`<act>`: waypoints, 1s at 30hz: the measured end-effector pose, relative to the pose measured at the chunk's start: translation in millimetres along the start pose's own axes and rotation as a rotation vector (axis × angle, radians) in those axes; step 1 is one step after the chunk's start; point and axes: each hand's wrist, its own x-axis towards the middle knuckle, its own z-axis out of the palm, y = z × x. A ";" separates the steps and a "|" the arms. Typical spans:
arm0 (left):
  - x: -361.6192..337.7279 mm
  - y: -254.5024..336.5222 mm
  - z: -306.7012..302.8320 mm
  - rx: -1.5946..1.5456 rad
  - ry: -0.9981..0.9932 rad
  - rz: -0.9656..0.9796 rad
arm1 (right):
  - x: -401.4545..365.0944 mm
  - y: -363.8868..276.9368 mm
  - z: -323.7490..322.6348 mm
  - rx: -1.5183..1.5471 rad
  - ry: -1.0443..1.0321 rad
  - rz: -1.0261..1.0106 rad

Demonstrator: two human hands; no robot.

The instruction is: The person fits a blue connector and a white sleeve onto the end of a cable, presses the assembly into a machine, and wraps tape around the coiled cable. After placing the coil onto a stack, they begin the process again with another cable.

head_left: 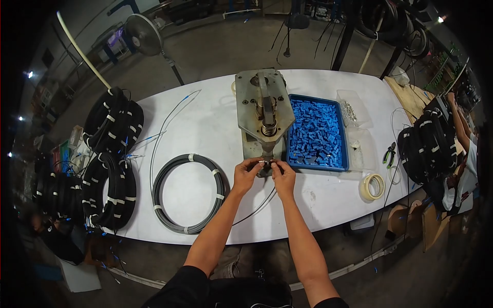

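My left hand and right hand meet fingertip to fingertip. Thumb and forefinger of each are pressed together, pinching a small pale piece between them. The piece is too small for me to make out its shape. It sits right at the foot of the press, which rises straight beyond my fingers and blocks that way.

A thin dark cable runs from under my fingers back toward me and to the left, ending near the table's near edge. That edge lies a little behind my wrists, and my forearms cross it.

Just right of my right fingers is the near corner of the blue tray, full of small blue parts. Its rim is close to my knuckles, so there is little room on that side. Behind the tray's near rim, further right, the table is bare as far as the tape roll. The pliers lie beyond the roll.

Left of my left fingers there is a narrow strip of bare table. Then comes the grey coil, lying flat with its near side close to the table edge. Well past it, black coils crowd the far left end. More black coils are stacked at the far right end, where another person's arm reaches.
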 end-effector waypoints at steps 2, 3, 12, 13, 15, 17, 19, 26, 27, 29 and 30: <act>0.4 -2.2 -0.9 -0.010 -0.004 0.010 | 0.4 -0.1 -0.6 -0.043 0.004 -0.015; 0.7 -3.1 -0.7 -0.014 0.002 0.012 | 0.8 0.0 -1.2 -0.046 -0.002 -0.017; 0.7 -4.0 -3.7 0.051 0.009 0.026 | 1.4 4.1 0.9 -0.028 0.021 -0.016; 1.7 -3.6 -3.6 0.045 0.006 0.070 | 1.8 4.2 0.9 -0.020 0.018 -0.015; 1.7 -4.0 -2.7 0.033 0.000 0.113 | 1.4 4.0 -1.0 -0.017 0.017 -0.016; 1.8 -3.9 -4.3 0.037 -0.012 0.114 | 1.3 3.5 -1.1 -0.013 0.009 0.001; 1.3 -2.7 -3.7 0.060 -0.004 0.138 | 1.3 3.7 -0.4 -0.011 0.012 0.006; 0.2 -1.0 -3.8 0.057 -0.004 0.134 | 1.3 2.2 0.6 0.008 0.023 0.033; 0.6 0.2 -4.1 0.056 -0.004 0.136 | 1.7 1.4 0.9 0.008 0.022 0.030; 0.6 1.6 -4.3 0.037 -0.009 0.076 | 0.7 0.9 -0.1 -0.002 0.010 0.022; 1.2 1.8 -3.9 0.037 -0.013 0.075 | 0.8 -0.5 -0.1 -0.002 0.014 0.022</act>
